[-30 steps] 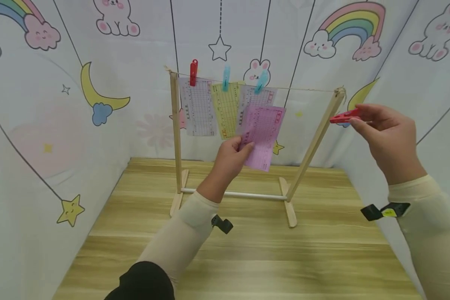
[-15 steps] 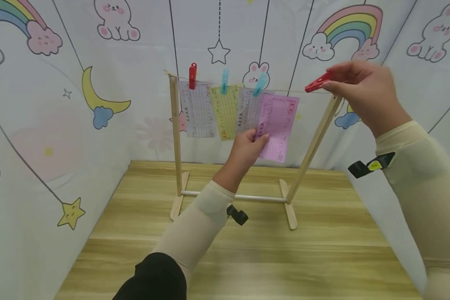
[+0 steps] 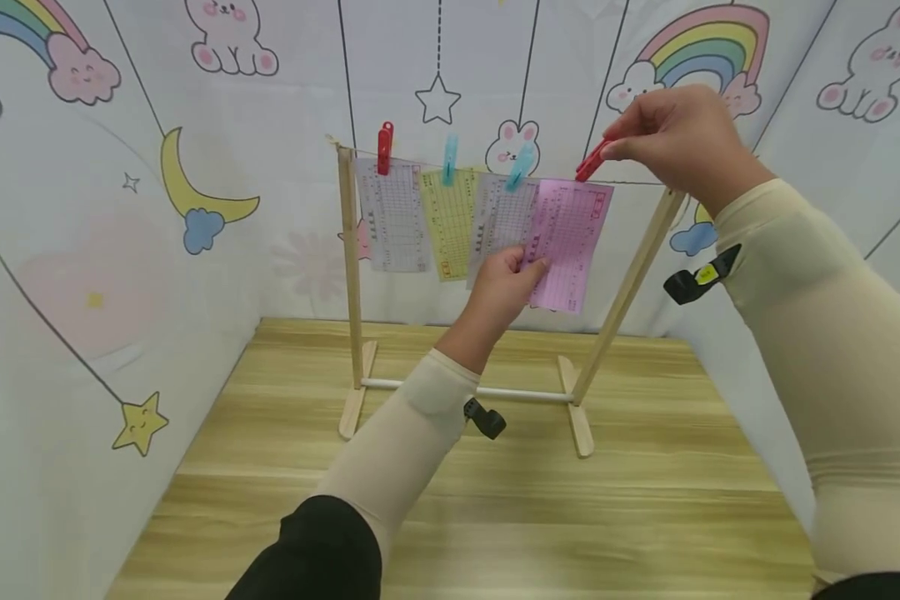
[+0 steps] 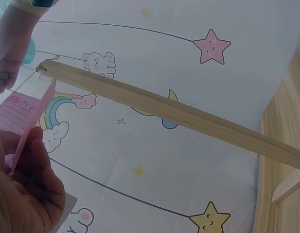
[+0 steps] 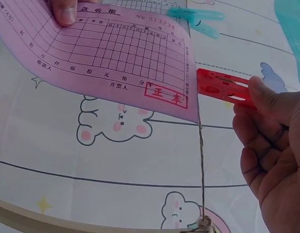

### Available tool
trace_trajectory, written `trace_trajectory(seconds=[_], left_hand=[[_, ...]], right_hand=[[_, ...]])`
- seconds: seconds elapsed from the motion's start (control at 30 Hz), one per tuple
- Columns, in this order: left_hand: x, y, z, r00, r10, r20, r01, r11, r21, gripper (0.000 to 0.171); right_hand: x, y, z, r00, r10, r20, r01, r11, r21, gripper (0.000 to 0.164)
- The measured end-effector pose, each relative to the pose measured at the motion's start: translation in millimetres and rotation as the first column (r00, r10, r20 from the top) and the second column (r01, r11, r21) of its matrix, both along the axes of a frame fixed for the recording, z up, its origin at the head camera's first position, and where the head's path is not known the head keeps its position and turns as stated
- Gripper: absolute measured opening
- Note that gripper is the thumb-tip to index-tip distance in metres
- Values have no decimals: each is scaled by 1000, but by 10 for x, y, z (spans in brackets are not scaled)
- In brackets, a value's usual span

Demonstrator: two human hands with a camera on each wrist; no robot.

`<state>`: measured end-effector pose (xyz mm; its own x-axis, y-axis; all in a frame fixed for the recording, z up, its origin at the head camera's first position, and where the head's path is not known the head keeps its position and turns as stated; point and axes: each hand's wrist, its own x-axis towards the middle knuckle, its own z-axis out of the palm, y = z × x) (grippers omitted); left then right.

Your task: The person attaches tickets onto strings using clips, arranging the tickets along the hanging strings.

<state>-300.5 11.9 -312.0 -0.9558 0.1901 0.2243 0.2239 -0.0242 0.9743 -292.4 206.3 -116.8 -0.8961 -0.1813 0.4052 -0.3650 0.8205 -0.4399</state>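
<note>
A pink printed receipt slip (image 3: 570,242) is pinched at its left side by my left hand (image 3: 498,287), thumb in front. Its top edge lies along the string (image 5: 202,160) of a small wooden rack. My right hand (image 3: 682,137) pinches a red clothespin (image 3: 591,162) by its handle end, above the slip. In the right wrist view the clothespin tip (image 5: 202,82) meets the slip's edge at the string; whether it bites the paper I cannot tell. The left wrist view shows the slip (image 4: 35,121) edge-on between thumb and fingers.
Left of the pink slip hang a pale slip (image 3: 393,221) under a red clothespin (image 3: 385,148), a yellow slip (image 3: 450,229) and another pale slip (image 3: 498,221) under blue clothespins (image 3: 521,167). The rack's right post (image 3: 630,296) leans outward. Cartoon-printed cloth (image 3: 300,108) surrounds the wooden table (image 3: 495,500).
My left hand has carried the pink slip right and up to the string. My right hand has brought the red clothespin left and up, from beside the right post to the slip's top edge.
</note>
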Motion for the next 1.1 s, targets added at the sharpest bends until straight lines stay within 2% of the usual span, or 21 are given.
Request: trace_trajectory(seconds=[0.17, 0.27, 0.43, 0.8, 0.97, 1.1], left_hand=[[-1, 11, -11, 1000, -5, 19, 4, 1000, 19, 19], [7, 21, -24, 1000, 3, 20, -3, 1000, 24, 18], [31, -1, 31, 999, 17, 31, -17, 1000, -6, 21], [2, -10, 52, 1000, 13, 6, -13, 1000, -3, 22], [2, -11, 63, 1000, 18, 6, -18, 1000, -4, 20], [0, -15, 74, 1000, 21, 8, -21, 1000, 1, 20]], right_hand=[[-32, -14, 42, 1000, 18, 9, -17, 999, -41, 31], [-49, -16, 53, 999, 21, 24, -21, 1000, -9, 30], [-69, -53, 65, 999, 33, 27, -35, 997, 67, 31], [-125, -105, 46, 996, 34, 79, -44, 991, 128, 31], [-122, -90, 39, 994, 25, 104, -40, 989, 141, 35], [-123, -55, 47, 990, 35, 137, -56, 986, 155, 44]])
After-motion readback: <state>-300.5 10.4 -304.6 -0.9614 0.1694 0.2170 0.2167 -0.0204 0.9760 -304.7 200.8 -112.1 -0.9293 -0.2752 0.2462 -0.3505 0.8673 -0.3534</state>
